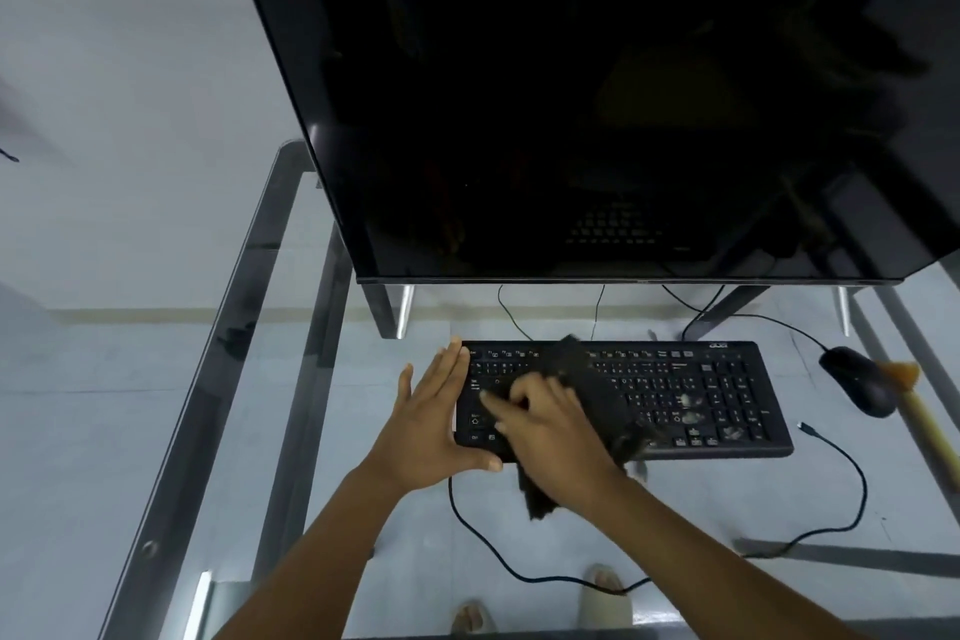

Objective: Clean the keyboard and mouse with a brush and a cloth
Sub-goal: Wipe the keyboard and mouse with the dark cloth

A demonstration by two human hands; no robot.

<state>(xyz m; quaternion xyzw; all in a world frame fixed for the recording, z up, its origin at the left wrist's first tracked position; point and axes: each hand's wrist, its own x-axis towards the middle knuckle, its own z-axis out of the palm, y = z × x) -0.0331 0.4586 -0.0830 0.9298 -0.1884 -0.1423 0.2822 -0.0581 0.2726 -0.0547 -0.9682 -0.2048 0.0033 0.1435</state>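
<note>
Pressing cloth (582, 379) under R hand (550, 426) grip, on keyboard (727, 395).

Bare forearms (322, 551) — pale sandals (605, 587).

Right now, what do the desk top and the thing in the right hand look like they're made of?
The clear desk top looks like glass on a dark metal frame: floor and feet show through. The dark rag under the right hand looks like soft cloth, limp and blurred, draped over the black plastic keyboard.
</note>
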